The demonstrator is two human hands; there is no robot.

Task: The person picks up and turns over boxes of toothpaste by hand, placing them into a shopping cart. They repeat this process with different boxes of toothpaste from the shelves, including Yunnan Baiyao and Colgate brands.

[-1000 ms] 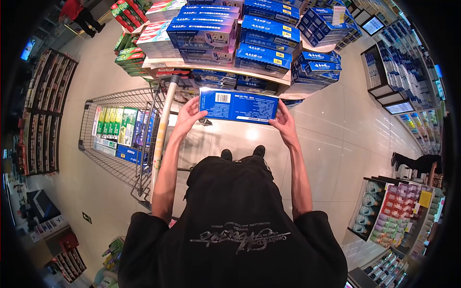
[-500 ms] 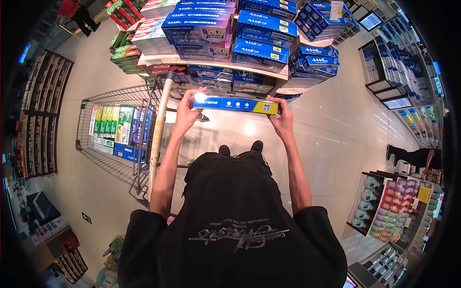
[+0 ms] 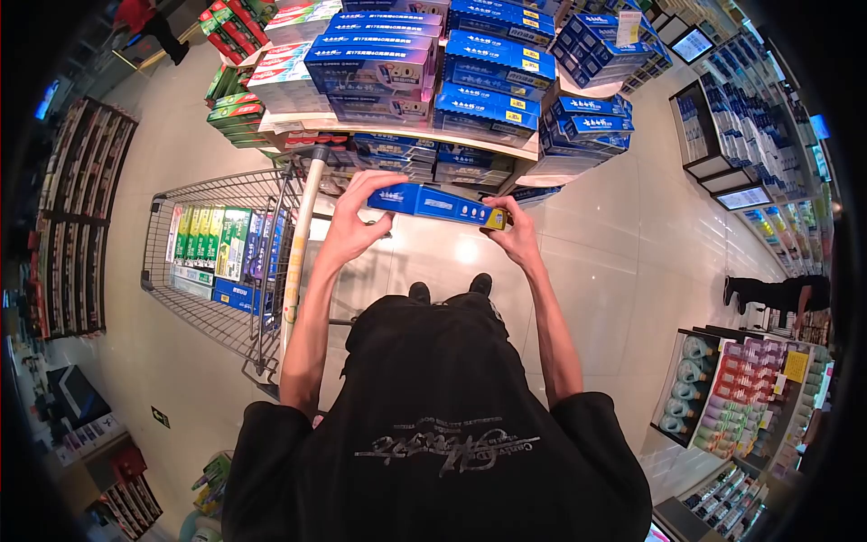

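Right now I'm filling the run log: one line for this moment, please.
left hand: holds blue box | right hand: holds its other end | shopping cart: left, stocked

Hidden and unreadable bits
My fingers cover both ends of the blue box (image 3: 433,204); its print is too small to read, and my shirt (image 3: 433,425) hides my legs.

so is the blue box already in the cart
No, both the left hand and right hand hold the blue box beside the cart.
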